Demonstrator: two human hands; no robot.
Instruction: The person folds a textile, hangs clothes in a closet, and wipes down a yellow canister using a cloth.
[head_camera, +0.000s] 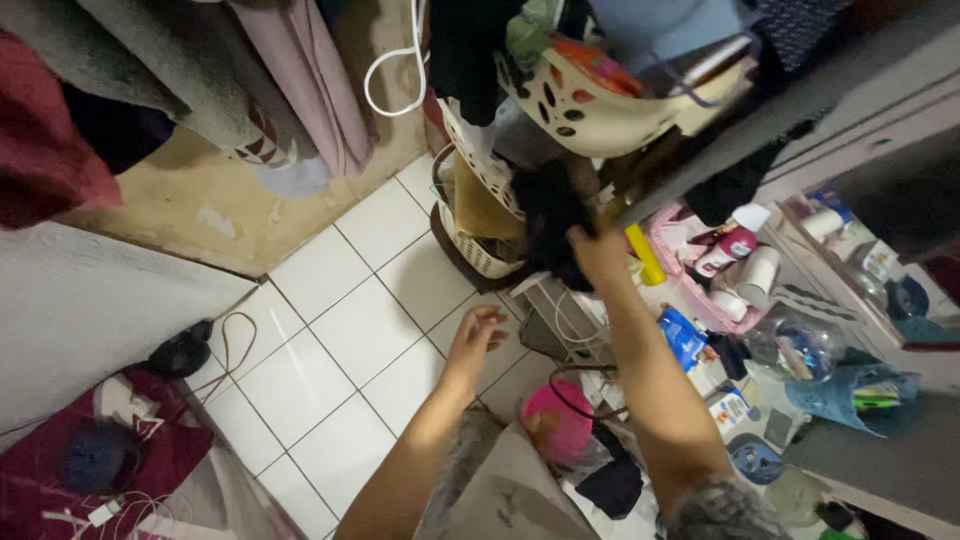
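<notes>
My right hand (598, 252) is stretched forward and grips a black garment (551, 218) that hangs at the front of a cream laundry basket (478, 252) on the floor. My left hand (476, 336) hovers over the white floor tiles (352, 330), fingers loosely curled and apart, holding nothing. It is a little short of the basket. Another cream perforated basket (590, 110) full of clothes sits higher up, just above the black garment.
Clothes hang along the wall (290, 70) at top left. A cluttered shelf (760, 300) with bottles, cups and boxes fills the right. A pink round object (556, 420) lies near my arms. A mattress (80, 300) and dark red fabric with cables lie at left.
</notes>
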